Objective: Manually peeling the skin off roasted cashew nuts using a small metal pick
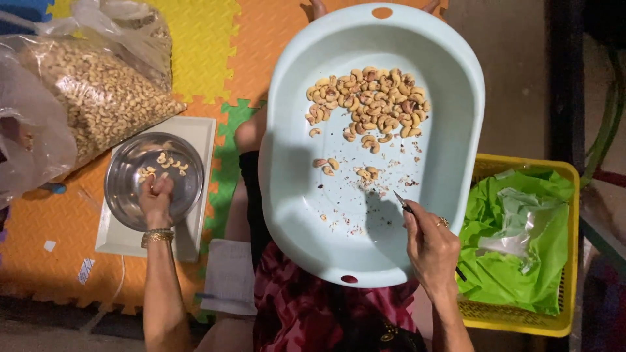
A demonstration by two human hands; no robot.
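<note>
A pale blue oval basin (300,195) rests on my lap, with a heap of cashew nuts (372,101) at its far end and a few loose ones mid-basin. My right hand (430,244) hovers over the basin's near right rim, shut on a small knife (401,201) whose blade points toward the nuts. My left hand (155,199) reaches into a steel bowl (124,189) to the left, fingers pinched together over several peeled cashews (166,163); whether it grips one is hidden.
The steel bowl stands on a white tray or scale (195,140). A large clear bag of cashews (98,91) lies at the top left on foam floor mats (215,45). A yellow basket (567,261) lined with green plastic sits at the right.
</note>
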